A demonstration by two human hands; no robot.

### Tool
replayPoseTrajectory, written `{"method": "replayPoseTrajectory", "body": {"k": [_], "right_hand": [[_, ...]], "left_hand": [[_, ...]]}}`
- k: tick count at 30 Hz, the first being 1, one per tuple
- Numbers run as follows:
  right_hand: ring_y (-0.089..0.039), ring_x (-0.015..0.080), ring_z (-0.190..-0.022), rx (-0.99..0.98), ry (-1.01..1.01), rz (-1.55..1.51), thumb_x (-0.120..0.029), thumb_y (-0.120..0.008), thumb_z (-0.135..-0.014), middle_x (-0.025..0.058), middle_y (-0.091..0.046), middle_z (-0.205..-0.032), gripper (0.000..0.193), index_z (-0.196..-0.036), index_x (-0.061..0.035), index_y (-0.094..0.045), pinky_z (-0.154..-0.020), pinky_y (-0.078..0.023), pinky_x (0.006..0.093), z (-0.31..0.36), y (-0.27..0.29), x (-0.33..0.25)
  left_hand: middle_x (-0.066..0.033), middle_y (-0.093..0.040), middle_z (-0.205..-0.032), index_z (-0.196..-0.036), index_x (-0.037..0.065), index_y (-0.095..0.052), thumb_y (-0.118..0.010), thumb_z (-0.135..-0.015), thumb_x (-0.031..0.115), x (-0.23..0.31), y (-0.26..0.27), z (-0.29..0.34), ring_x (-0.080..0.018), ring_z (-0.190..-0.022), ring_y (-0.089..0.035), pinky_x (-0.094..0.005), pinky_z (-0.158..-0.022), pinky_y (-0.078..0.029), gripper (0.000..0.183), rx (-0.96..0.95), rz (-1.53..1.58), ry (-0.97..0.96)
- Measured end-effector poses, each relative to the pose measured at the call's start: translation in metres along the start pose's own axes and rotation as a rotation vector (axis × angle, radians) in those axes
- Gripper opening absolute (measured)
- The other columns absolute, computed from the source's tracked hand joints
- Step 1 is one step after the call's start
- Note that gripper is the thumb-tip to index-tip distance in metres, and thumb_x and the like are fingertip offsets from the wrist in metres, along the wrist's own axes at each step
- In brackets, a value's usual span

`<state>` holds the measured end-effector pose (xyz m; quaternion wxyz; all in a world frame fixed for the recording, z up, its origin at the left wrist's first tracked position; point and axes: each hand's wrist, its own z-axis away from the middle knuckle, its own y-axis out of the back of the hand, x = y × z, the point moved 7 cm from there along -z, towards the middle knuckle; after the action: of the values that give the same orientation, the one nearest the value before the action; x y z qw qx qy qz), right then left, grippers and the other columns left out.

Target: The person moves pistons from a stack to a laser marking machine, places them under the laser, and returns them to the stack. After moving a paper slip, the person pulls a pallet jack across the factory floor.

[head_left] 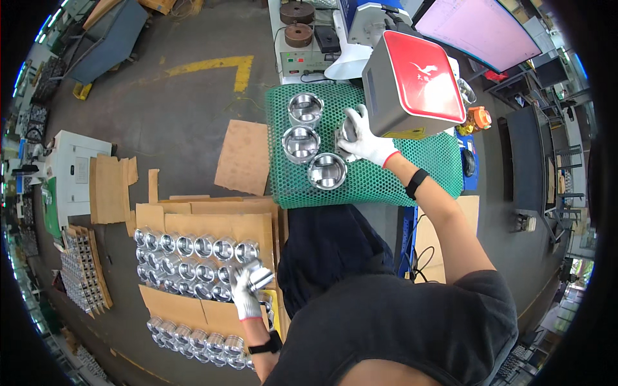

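My right hand (368, 138), in a white glove, is closed round a metal piston (345, 133) on the green mesh mat (412, 174). Left of it on the mat stand three silver pistons: a far one (305, 110), a middle one (300, 144) and a near one (327, 172). Low at my left, my gloved left hand (245, 294) grips another shiny piston (261, 276), tilted on its side. That hand is above the end of the rows of pistons (187, 267) standing on cardboard (212, 224). The fingers of both hands are partly hidden.
A grey box with a red lid (428, 77) stands right of my right hand. Behind the mat are a control box (309, 63) and a white funnel-shaped part (347, 55). More pistons (199, 341) lie in nearer rows. A monitor (479, 29) is at the far right.
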<state>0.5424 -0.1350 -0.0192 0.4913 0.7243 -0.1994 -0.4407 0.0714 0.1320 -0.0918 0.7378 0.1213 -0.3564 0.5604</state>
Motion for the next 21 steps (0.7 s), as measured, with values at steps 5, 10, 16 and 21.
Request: {"method": "replayPoseTrajectory", "body": {"k": [5,10,16,21], "right_hand": [[-0.055,0.028,-0.12,-0.057,-0.23,0.087,-0.055,-0.055,-0.088,0.0067,-0.06,-0.123,0.07,-0.144,-0.018,-0.037,-0.104,-0.039,0.0423,-0.019,-0.005,-0.015],[-0.054,0.0371,-0.119,0.122,-0.12,0.128,-0.048,-0.07,-0.077,0.0191,-0.058,-0.128,0.061,-0.125,-0.0106,-0.061,-0.099,-0.045,0.0466,-0.016,0.02,-0.059],[-0.055,0.0391,-0.112,0.272,0.038,-0.08,-0.018,-0.07,-0.087,0.0236,-0.057,-0.123,0.043,-0.126,-0.0026,-0.059,-0.098,-0.043,0.0471,0.077,0.043,-0.099],[-0.062,0.0273,-0.103,-0.34,-0.699,-1.268,-0.023,-0.061,-0.095,0.0117,-0.065,-0.112,0.034,-0.122,-0.002,-0.061,-0.097,-0.046,0.0396,0.187,-0.05,-0.018]], "left_hand": [[-0.0228,-0.062,-0.116,-0.137,0.001,-0.037,-0.068,-0.084,0.005,-0.037,0.052,0.006,-0.0353,-0.093,-0.069,-0.0458,-0.078,-0.062,0.062,0.029,0.0,0.092],[-0.0212,-0.07,-0.101,-0.118,-0.009,-0.056,-0.056,-0.093,0.009,-0.003,-0.051,0.036,-0.0293,-0.093,-0.071,-0.0376,-0.081,-0.06,0.031,-0.291,-0.004,0.102],[-0.0206,-0.065,-0.113,-0.13,0.001,-0.052,-0.083,-0.073,0.038,0.016,-0.133,0.046,-0.0293,-0.11,-0.064,-0.0388,-0.095,-0.051,0.075,-0.442,-0.448,-0.46],[-0.0199,-0.052,-0.128,-0.142,0.016,-0.044,-0.083,-0.063,0.042,0.058,-0.201,0.134,-0.0386,-0.114,-0.058,-0.0434,-0.097,-0.049,0.092,-0.281,-0.917,-0.602]]}}
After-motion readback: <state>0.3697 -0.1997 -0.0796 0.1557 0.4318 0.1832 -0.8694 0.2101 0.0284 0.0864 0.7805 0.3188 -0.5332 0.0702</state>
